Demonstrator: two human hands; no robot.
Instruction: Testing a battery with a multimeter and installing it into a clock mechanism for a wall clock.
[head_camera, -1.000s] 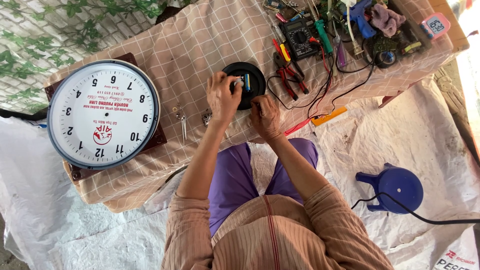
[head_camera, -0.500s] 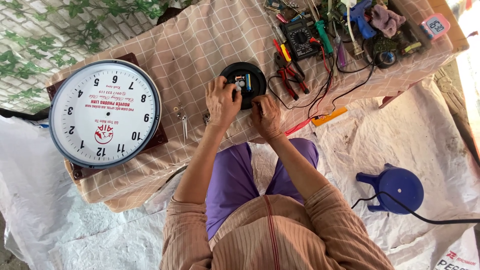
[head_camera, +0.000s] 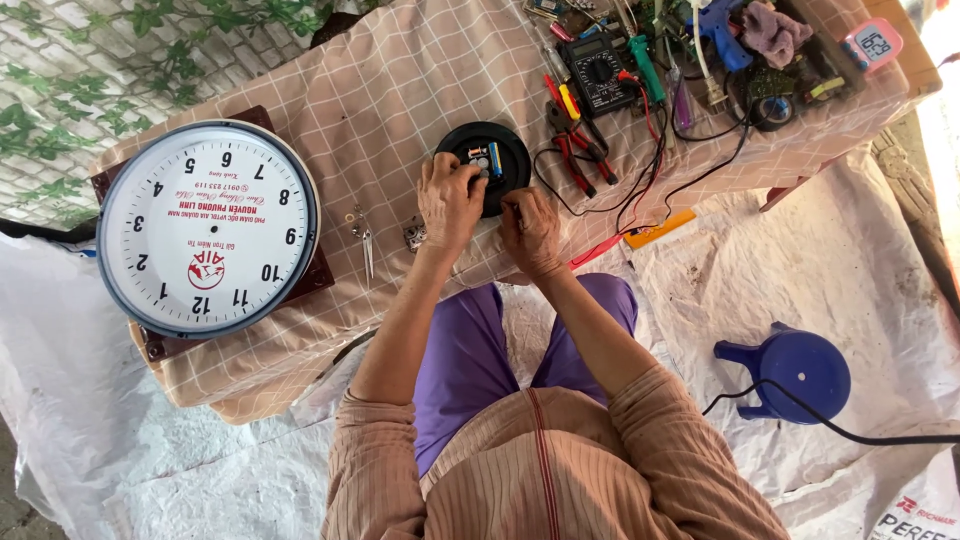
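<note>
Left hand (head_camera: 449, 203) curled, gripping black disc (head_camera: 484, 165) rim; disc just beyond fingertips. Right hand (head_camera: 530, 230) beside it, fingers pinched at disc edge; what they pinch unclear.

- Small digital clock (head_camera: 873, 43), top right corner of the table: pink case, pale grey screen w/ dark digits.
- Multimeter (head_camera: 598, 70), top centre among the tools: black body, small grey screen at its far end.
- White sack (head_camera: 915, 510), bottom right on the floor sheet: black print, red logo, cut off by the frame edge.
- Wall clock (head_camera: 207, 228), left on the table: round white face, black numerals, red logo & small print.
</note>
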